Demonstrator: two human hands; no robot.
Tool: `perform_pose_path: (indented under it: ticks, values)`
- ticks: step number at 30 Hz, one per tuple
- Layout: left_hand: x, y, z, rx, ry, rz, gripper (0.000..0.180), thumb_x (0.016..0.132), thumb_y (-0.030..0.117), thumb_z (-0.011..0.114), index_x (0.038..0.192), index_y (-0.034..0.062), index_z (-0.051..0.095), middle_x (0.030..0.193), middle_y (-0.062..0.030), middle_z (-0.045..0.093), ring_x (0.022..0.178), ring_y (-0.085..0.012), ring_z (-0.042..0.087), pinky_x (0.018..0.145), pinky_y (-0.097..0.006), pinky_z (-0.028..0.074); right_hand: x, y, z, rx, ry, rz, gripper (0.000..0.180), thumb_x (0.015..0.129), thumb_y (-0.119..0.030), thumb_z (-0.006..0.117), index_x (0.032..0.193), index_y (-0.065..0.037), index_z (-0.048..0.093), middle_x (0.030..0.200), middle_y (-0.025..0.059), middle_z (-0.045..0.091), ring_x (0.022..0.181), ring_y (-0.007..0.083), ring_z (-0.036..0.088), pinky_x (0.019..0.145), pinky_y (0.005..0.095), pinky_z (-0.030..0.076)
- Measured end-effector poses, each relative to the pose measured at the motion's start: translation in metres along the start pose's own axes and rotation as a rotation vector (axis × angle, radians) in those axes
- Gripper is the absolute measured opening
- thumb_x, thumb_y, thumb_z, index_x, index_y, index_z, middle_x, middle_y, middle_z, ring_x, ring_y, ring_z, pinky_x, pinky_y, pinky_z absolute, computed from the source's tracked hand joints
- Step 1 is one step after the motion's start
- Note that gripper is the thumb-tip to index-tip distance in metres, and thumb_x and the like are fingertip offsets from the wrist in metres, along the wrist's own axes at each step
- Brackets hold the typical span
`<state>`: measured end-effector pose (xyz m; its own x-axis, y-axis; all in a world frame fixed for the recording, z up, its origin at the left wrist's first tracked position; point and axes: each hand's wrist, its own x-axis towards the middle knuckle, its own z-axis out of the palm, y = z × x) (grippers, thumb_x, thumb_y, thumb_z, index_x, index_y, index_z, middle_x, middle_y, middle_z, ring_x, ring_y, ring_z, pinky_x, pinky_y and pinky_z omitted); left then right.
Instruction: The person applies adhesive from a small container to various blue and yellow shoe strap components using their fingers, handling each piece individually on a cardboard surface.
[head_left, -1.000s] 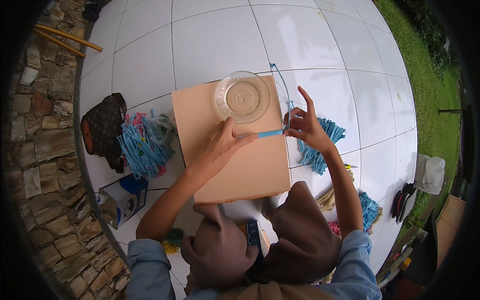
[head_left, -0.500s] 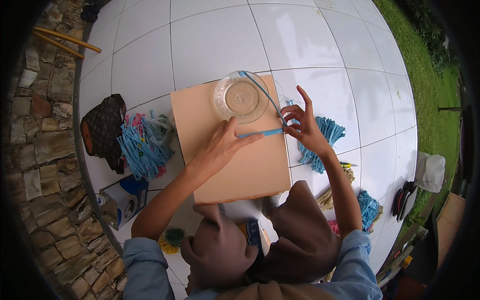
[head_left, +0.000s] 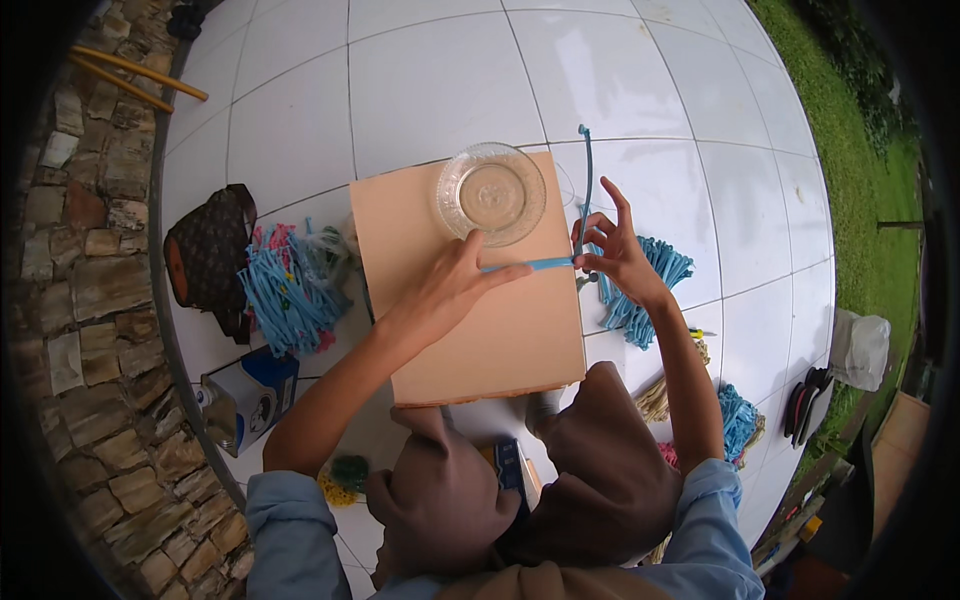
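Note:
A flat blue strip (head_left: 550,264) stretches sideways over a tan board (head_left: 480,345). My left hand (head_left: 440,290) grips its left end between thumb and fingers. At the other end my right hand (head_left: 618,258) pinches it, thumb against finger, with one finger raised. From this pinch a thin blue-grey stem (head_left: 587,175) with a small knotted tip stands up, away from me; how it joins the strip is hidden by the fingers. Just beyond my left hand a clear glass plate (head_left: 450,215) rests on the board. Beside my right hand lies a bundle of blue knotted stems (head_left: 650,305).
Left of the board are more blue and pink stems (head_left: 290,300), a brown bag (head_left: 210,255) and a metal can (head_left: 250,395). At right lie a yellow screwdriver (head_left: 700,332), tan bundles (head_left: 655,400) and another blue bundle (head_left: 738,415). A stone strip (head_left: 100,350) borders the tiles.
The thin stem, which leaned left with its tip over the plate, has swung right and now points away from me. Both hands keep their pinch on the strip.

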<state>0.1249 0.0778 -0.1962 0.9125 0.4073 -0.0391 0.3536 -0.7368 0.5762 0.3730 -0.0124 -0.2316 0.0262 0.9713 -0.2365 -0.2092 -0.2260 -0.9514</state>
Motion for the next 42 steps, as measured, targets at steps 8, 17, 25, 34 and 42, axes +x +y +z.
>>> perform_pose_path:
  ticks: [8, 17, 25, 34, 42]
  values:
    - [-0.002, 0.0, 0.001, -0.011, -0.003, -0.006, 0.044, 0.081, 0.007, 0.054, 0.118, 0.0285, 0.058, 0.086, -0.009, 0.036, 0.079, -0.0231, 0.049, 0.071, -0.033, 0.045, 0.002, -0.008, 0.002, -0.164, -0.006, 0.043, 0.099, 0.073, 0.009, 0.063, 0.142, -0.02, -0.002, 0.099, 0.0082, 0.048, 0.081, 0.0127, 0.053, 0.071, 0.0277, 0.049]
    - [-0.004, -0.002, 0.003, 0.02, 0.017, 0.023, 0.046, 0.081, 0.004, 0.053, 0.119, 0.029, 0.058, 0.084, -0.008, 0.034, 0.076, -0.0216, 0.047, 0.07, -0.032, 0.045, 0.005, -0.009, 0.0, -0.23, -0.001, 0.1, 0.103, 0.07, 0.006, 0.07, 0.143, -0.023, 0.002, 0.104, 0.0071, 0.037, 0.085, 0.014, 0.049, 0.073, 0.029, 0.052]
    - [-0.005, 0.001, 0.003, 0.079, 0.075, 0.054, 0.052, 0.077, 0.001, 0.052, 0.121, 0.0287, 0.057, 0.083, -0.0073, 0.034, 0.076, -0.0208, 0.046, 0.071, -0.032, 0.044, -0.001, -0.013, 0.009, -0.86, 0.037, -0.308, 0.086, 0.067, 0.009, 0.068, 0.137, -0.015, 0.024, 0.121, 0.0125, 0.032, 0.11, 0.0276, 0.041, 0.094, 0.0444, 0.038]
    - [-0.008, -0.002, 0.01, 0.065, 0.12, 0.066, 0.055, 0.075, -0.001, 0.053, 0.121, 0.0293, 0.056, 0.084, -0.0071, 0.034, 0.08, -0.0211, 0.045, 0.074, -0.031, 0.043, 0.012, -0.048, 0.042, -1.468, -0.065, -0.416, 0.08, 0.064, 0.012, 0.059, 0.132, -0.022, 0.034, 0.145, 0.0194, 0.009, 0.133, 0.0406, 0.015, 0.103, 0.052, 0.026]
    - [-0.007, -0.002, 0.012, 0.06, 0.087, 0.054, 0.05, 0.081, 0.005, 0.051, 0.125, 0.0277, 0.05, 0.117, -0.0093, 0.044, 0.106, -0.028, 0.048, 0.09, -0.037, 0.043, 0.026, -0.059, 0.044, -1.281, -0.063, -0.343, 0.069, 0.068, -0.04, 0.073, 0.128, -0.024, 0.042, 0.14, 0.0145, 0.021, 0.127, 0.0371, 0.026, 0.103, 0.0544, 0.022]
